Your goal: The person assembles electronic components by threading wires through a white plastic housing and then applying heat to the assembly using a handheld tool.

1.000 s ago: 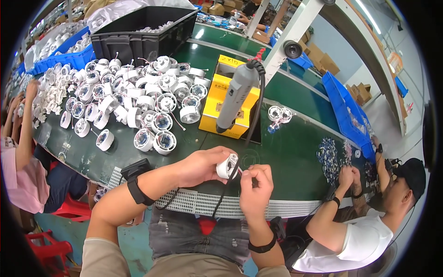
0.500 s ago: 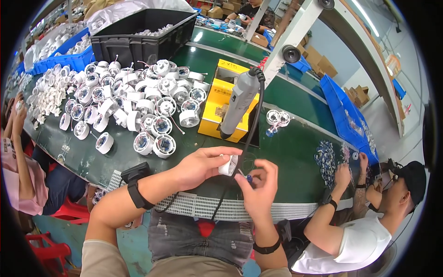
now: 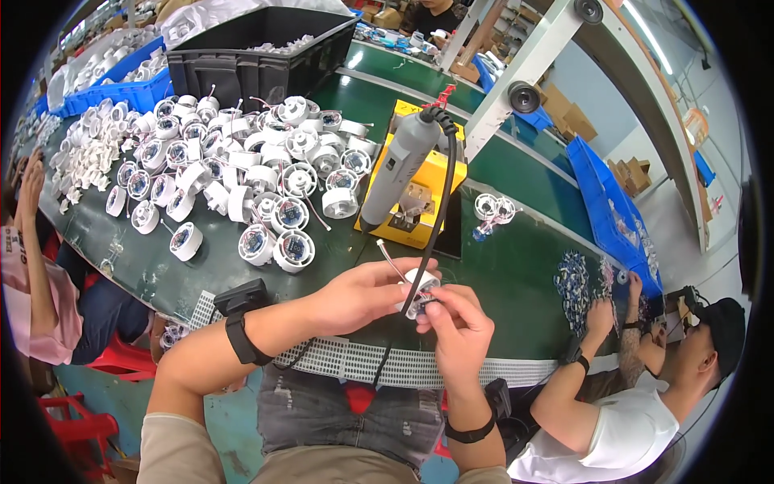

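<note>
A white round plastic housing (image 3: 426, 280) is in my left hand (image 3: 359, 297), its fingers and thumb closed around it. Out of its upper side stick thin reddish-white wires (image 3: 389, 260). My right hand (image 3: 459, 323) pinches a small dark part, apparently a blue circuit board (image 3: 422, 304), against the housing's open side. Fingertips hide much of that part. A black cable crosses in front of the housing. Beyond my hands hangs a grey electric screwdriver (image 3: 401, 171), in front of a yellow box (image 3: 405, 232) on the green table (image 3: 339, 250).
Left lies a pile of white housings (image 3: 266, 177), several with blue boards inside. Behind it stands a black crate (image 3: 250, 77). Two housings (image 3: 495, 211) sit right of the yellow box. Loose blue boards (image 3: 572, 290) lie near a co-worker (image 3: 621, 411). A blue bin (image 3: 605, 202) stands far right.
My right hand has brought the blue board up to the housing. My left hand has tilted the housing, and its wires now show above. The view has shifted slightly.
</note>
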`<state>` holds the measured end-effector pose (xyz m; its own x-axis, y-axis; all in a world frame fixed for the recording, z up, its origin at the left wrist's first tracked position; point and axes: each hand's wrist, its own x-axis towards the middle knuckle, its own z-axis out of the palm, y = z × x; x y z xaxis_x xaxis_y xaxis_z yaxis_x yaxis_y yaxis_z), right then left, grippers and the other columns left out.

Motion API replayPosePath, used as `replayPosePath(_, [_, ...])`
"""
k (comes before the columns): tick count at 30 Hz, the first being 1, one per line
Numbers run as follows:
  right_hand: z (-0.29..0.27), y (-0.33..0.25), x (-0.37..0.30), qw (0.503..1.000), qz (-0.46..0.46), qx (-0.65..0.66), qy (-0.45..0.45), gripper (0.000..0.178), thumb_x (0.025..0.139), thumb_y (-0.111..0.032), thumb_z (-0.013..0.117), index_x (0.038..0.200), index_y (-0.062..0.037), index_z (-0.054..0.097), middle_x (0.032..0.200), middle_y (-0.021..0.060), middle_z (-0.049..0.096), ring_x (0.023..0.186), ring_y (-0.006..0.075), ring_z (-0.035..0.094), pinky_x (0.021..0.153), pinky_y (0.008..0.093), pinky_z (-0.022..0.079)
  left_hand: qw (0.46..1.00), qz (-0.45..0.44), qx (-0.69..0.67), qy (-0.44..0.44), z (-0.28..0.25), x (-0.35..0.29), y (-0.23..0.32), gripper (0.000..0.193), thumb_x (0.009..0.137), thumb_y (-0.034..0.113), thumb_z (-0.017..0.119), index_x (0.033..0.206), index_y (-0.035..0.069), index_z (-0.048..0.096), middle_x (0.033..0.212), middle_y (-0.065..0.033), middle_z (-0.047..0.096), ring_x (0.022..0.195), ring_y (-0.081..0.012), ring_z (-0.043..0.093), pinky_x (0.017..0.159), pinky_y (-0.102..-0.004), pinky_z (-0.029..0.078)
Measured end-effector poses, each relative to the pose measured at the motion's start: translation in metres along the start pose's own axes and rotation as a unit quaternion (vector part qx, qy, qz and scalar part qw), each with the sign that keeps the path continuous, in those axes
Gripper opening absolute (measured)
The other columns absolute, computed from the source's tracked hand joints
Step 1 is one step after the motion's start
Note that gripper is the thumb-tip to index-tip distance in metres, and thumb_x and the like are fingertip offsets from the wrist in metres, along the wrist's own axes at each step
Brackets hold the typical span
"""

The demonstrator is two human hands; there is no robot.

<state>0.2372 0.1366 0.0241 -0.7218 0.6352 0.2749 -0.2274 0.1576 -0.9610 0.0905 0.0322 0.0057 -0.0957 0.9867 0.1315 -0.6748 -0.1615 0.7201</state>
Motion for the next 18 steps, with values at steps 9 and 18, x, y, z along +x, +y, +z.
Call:
replayPosePath(9, [-0.005, 0.003, 0.001, 0.982, -0.085, -0.166, 0.007, 0.022, 0.077, 0.007, 0.072, 0.098, 0.0055, 0.064, 0.094, 0.0091, 0.062, 0.085, 0.0145, 0.064, 0.069, 0.0245, 0.056, 0.995, 0.025, 0.089, -0.030, -0.003, -0.001, -0.012, 0.058, 0.100, 0.018, 0.046, 0.150, 0.003, 0.018, 0.151, -0.0115, 0.030, 0.137, -0.0220, 0.032, 0.112, -0.0383, 0.026])
replayPosePath(18, [-0.018, 0.015, 0.015, 0.996, 0.021, -0.026, -0.088, 0.036, 0.075, 0.010, 0.070, 0.109, 0.0042, 0.060, 0.107, 0.0129, 0.060, 0.094, 0.0188, 0.064, 0.075, 0.0268, 0.057, 0.952, 0.005, 0.306, -0.007, 0.005, 0.002, 0.002, 0.065, 0.097, 0.024, 0.056, 0.150, 0.007, 0.022, 0.132, -0.0119, 0.050, 0.121, -0.0186, 0.050, 0.100, -0.0296, 0.040])
